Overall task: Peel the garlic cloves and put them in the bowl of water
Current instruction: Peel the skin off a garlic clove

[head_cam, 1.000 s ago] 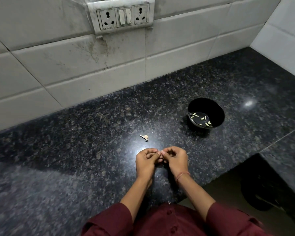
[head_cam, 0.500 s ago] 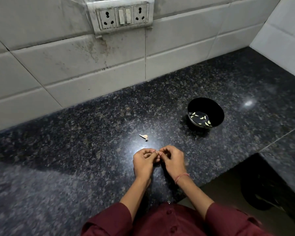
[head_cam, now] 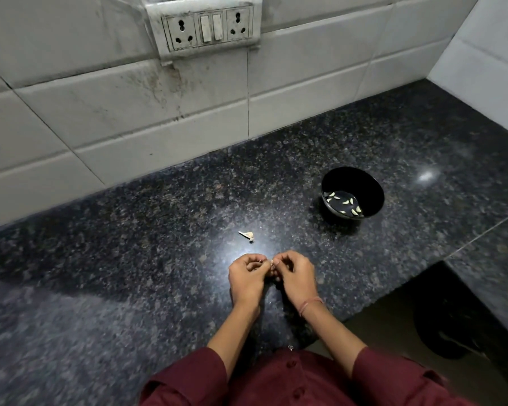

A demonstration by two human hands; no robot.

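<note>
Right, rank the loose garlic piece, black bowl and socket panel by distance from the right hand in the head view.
1. Loose garlic piece, on the counter just ahead-left of the right hand pinching a garlic clove.
2. Black bowl, farther back-right.
3. Socket panel, up on the wall.

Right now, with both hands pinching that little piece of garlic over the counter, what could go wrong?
1. The garlic clove is tiny and held only between the fingers of the left hand and right hand; it could slip and perhaps roll off the counter at its near edge.
2. The bowl stands apart, farther back on the right, so the peeled clove might drop on the way.
3. The pale garlic piece on the speckled stone could be overlooked.
</note>
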